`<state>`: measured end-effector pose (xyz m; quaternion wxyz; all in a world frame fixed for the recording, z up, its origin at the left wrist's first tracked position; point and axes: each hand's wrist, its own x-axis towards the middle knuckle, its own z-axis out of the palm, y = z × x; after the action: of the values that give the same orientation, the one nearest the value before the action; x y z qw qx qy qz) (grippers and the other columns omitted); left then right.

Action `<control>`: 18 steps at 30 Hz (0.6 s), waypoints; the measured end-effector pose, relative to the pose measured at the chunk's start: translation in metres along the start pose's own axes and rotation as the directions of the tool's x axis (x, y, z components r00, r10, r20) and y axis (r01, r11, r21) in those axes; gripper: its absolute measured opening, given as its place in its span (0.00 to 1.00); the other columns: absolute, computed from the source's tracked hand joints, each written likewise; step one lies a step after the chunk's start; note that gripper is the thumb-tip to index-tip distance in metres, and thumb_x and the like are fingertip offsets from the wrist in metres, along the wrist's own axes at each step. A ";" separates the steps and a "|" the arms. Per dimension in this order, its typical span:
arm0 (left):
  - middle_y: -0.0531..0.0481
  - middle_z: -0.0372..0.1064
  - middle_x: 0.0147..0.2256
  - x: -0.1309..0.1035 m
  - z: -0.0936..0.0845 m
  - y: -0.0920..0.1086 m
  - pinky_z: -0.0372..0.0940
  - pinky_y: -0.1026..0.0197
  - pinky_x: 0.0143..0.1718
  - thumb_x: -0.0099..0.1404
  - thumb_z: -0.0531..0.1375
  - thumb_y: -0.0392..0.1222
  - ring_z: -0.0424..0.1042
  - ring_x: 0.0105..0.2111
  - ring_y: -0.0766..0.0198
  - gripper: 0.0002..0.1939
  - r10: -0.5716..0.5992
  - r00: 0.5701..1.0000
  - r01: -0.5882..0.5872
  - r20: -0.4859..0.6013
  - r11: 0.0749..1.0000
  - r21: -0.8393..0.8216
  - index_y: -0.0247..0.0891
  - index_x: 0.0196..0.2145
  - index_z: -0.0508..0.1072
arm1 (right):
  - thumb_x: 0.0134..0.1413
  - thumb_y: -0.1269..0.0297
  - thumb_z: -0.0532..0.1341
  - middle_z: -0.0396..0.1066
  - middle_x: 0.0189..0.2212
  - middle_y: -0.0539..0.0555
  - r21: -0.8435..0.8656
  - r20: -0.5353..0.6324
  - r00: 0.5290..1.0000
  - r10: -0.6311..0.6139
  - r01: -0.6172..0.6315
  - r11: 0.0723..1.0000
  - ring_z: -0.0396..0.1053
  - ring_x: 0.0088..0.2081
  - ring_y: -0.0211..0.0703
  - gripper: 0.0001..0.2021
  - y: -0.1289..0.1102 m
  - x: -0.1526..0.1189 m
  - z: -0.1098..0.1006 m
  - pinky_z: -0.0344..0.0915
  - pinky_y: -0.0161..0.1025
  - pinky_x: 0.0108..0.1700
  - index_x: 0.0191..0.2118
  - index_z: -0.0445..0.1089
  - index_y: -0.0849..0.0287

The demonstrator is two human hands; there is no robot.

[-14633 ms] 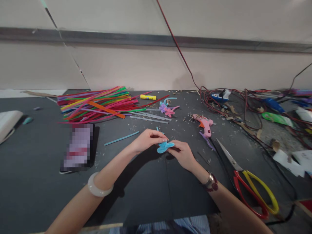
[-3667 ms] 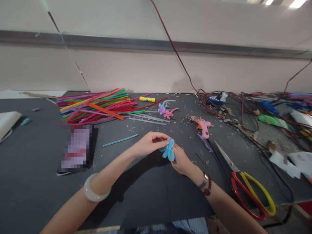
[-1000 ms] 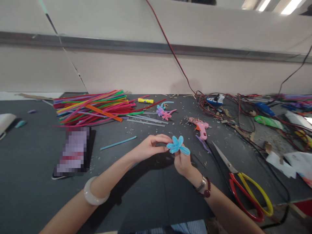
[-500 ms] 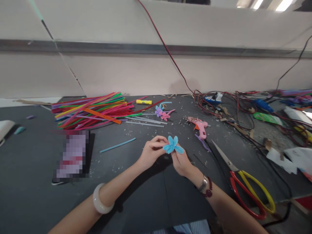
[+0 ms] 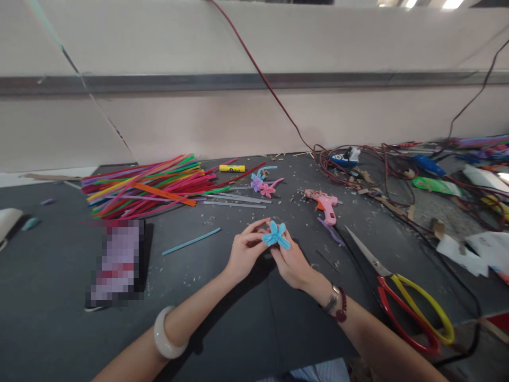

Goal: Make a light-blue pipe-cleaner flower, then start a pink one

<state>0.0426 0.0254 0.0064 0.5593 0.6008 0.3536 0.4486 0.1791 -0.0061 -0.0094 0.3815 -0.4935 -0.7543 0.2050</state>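
The scissors (image 5: pixel 384 269) lay right of the blue flower, handles reaching nearer than it. The blue flower (image 5: pixel 275 235) was up between both hands: the left hand (image 5: pixel 243 254) pinched its left side between the fingertips, and the right hand (image 5: pixel 294 263) gripped it from below on the right. A blue stick (image 5: pixel 191 242) lay left of the flower. Beyond it, a pink glue gun (image 5: pixel 328 204) rested to the right, then small flowers (image 5: pixel 266 190) and, farthest, a yellow glue stick (image 5: pixel 232 168).
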 end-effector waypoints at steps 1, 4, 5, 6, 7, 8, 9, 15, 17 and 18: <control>0.46 0.64 0.47 0.000 0.000 0.000 0.59 0.57 0.46 0.54 0.59 0.36 0.66 0.44 0.59 0.06 0.000 1.000 0.000 0.006 1.000 -0.010 0.39 0.27 0.77 | 0.54 0.73 0.47 0.56 0.50 0.59 -0.001 0.006 1.000 0.001 -0.001 1.000 0.58 0.51 0.45 0.20 -0.002 0.000 0.000 0.58 0.48 0.52 0.54 0.52 0.57; 0.45 0.66 0.46 0.001 0.000 0.001 0.60 0.57 0.46 0.53 0.59 0.36 0.67 0.42 0.59 0.06 -0.011 1.000 0.011 -0.009 1.000 -0.010 0.39 0.28 0.76 | 0.49 0.75 0.49 0.51 0.52 0.61 -0.017 0.006 1.000 -0.017 0.018 1.000 0.53 0.53 0.47 0.28 -0.006 -0.001 0.000 0.54 0.50 0.55 0.57 0.44 0.59; 0.46 0.67 0.45 0.000 0.001 0.001 0.60 0.57 0.46 0.53 0.60 0.36 0.68 0.42 0.60 0.05 -0.012 1.000 0.012 -0.023 1.000 -0.004 0.39 0.27 0.76 | 0.47 0.76 0.49 0.49 0.53 0.61 -0.031 0.005 1.000 -0.027 0.027 0.999 0.51 0.55 0.48 0.31 -0.006 -0.001 0.000 0.53 0.51 0.55 0.58 0.41 0.59; 0.46 0.68 0.44 0.000 0.001 0.001 0.60 0.58 0.46 0.52 0.60 0.36 0.68 0.42 0.60 0.05 -0.009 0.999 0.010 -0.040 1.000 0.005 0.39 0.27 0.76 | 0.46 0.77 0.50 0.47 0.54 0.62 -0.052 0.005 0.999 -0.037 0.038 0.998 0.49 0.55 0.49 0.33 -0.006 -0.002 0.001 0.52 0.53 0.55 0.59 0.38 0.59; 0.46 0.69 0.43 -0.001 0.001 0.001 0.60 0.58 0.45 0.52 0.60 0.36 0.68 0.42 0.59 0.05 -0.003 0.998 0.005 -0.055 1.000 0.020 0.39 0.27 0.76 | 0.44 0.78 0.50 0.45 0.55 0.62 -0.078 0.003 0.999 -0.048 0.048 0.996 0.47 0.56 0.51 0.35 -0.006 -0.002 0.001 0.51 0.55 0.55 0.59 0.35 0.59; 0.47 0.70 0.42 -0.001 0.001 0.001 0.61 0.59 0.45 0.51 0.60 0.36 0.68 0.42 0.59 0.04 0.003 0.998 0.000 -0.068 0.999 0.044 0.39 0.26 0.76 | 0.43 0.78 0.50 0.44 0.55 0.63 -0.105 -0.001 0.998 -0.057 0.057 0.993 0.45 0.57 0.52 0.37 -0.005 -0.003 0.002 0.50 0.56 0.55 0.60 0.33 0.60; 0.47 0.71 0.40 -0.002 0.001 0.001 0.61 0.59 0.44 0.51 0.60 0.36 0.69 0.41 0.59 0.05 0.008 0.997 -0.003 -0.077 0.997 0.077 0.40 0.27 0.77 | 0.41 0.78 0.50 0.43 0.55 0.63 -0.132 -0.005 0.998 -0.065 0.064 0.989 0.43 0.57 0.53 0.39 -0.004 -0.003 0.003 0.50 0.57 0.55 0.60 0.31 0.60; 0.49 0.74 0.33 -0.004 -0.001 0.001 0.63 0.59 0.38 0.52 0.60 0.36 0.71 0.34 0.59 0.06 0.017 0.997 0.001 -0.079 0.972 0.234 0.41 0.29 0.77 | 0.37 0.78 0.50 0.41 0.55 0.64 -0.216 0.010 0.997 -0.077 0.077 0.973 0.43 0.56 0.57 0.41 -0.001 -0.004 0.005 0.50 0.59 0.53 0.60 0.32 0.62; 0.49 0.74 0.32 -0.004 -0.002 0.002 0.63 0.59 0.39 0.52 0.60 0.37 0.71 0.33 0.59 0.05 0.029 0.997 -0.008 -0.074 0.964 0.265 0.41 0.28 0.76 | 0.37 0.78 0.50 0.43 0.54 0.64 -0.224 0.015 0.997 -0.079 0.080 0.971 0.44 0.56 0.56 0.41 0.000 -0.003 0.005 0.50 0.59 0.53 0.60 0.32 0.62; 0.49 0.74 0.32 -0.005 -0.001 0.002 0.63 0.59 0.39 0.52 0.60 0.37 0.70 0.33 0.59 0.05 0.034 0.997 -0.013 -0.071 0.961 0.278 0.41 0.27 0.76 | 0.37 0.78 0.50 0.43 0.54 0.64 -0.225 0.016 0.996 -0.083 0.085 0.971 0.44 0.56 0.56 0.41 0.001 -0.003 0.005 0.50 0.59 0.53 0.60 0.31 0.63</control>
<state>0.0394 0.0213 0.0082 0.4505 0.6601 0.4264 0.4236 0.1761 -0.0084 -0.0142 0.3289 -0.5005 -0.7941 0.1034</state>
